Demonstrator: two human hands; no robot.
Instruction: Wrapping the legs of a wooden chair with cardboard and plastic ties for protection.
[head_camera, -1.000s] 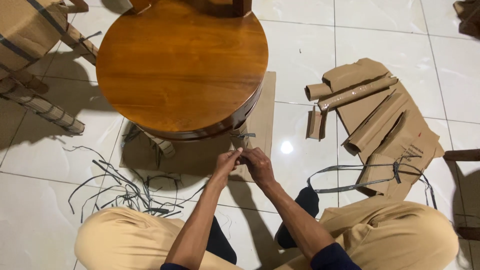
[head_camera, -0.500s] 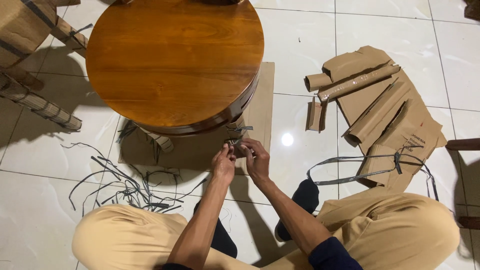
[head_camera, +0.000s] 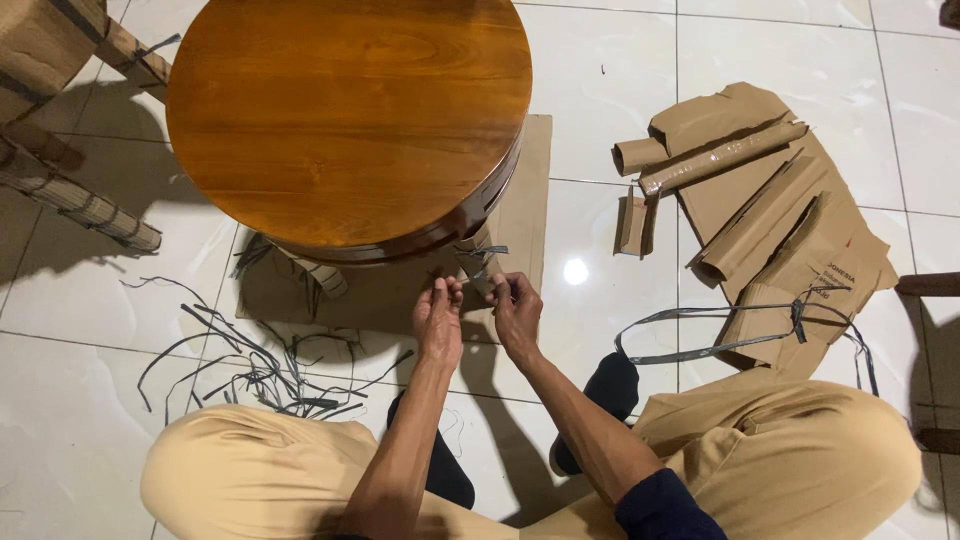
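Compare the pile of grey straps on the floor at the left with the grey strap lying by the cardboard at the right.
The pile of grey straps is many short cut lengths, tangled and crossing; the grey strap at the right is one long piece in a wide loop, knotted near one end. The pile lies on bare tile; the loop lies partly over the torn cardboard. Both are thin, flat, grey and untouched by either hand.

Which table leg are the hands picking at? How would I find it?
Find the big round wooden table on the white floor. Under its near edge two legs wrapped in brown cardboard poke out; it is the right one, just above both hands. Only this leg has a grey strap tied round it.
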